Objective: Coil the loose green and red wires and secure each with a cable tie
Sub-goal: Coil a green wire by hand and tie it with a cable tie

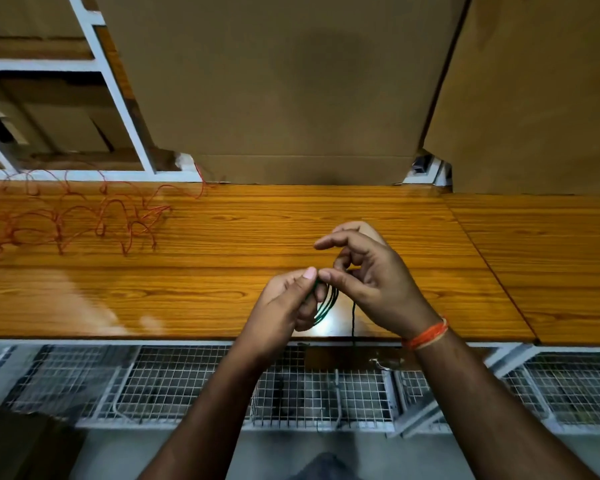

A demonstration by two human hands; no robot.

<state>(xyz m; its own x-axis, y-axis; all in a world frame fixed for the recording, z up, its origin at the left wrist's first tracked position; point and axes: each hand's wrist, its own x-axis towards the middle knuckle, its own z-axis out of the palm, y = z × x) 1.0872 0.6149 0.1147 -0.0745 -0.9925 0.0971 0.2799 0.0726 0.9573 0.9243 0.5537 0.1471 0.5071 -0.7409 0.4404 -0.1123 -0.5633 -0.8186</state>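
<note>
A glossy wooden worktop (222, 237) runs below cardboard sheets (274, 81). The left hand (284, 306) pinches the green wire (326, 304) coil, loops hanging upright below its grip. The right hand (364, 271) pinches the same coil top; a tail drops over the worktop edge. The red wire (66, 216) sprawls far left.

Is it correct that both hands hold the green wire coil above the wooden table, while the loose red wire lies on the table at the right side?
Not quite. The head view shows the loose red wire on the left side of the wooden table, not the right. The rest is correct: the left hand and right hand hold the green wire coil above the table.
</note>
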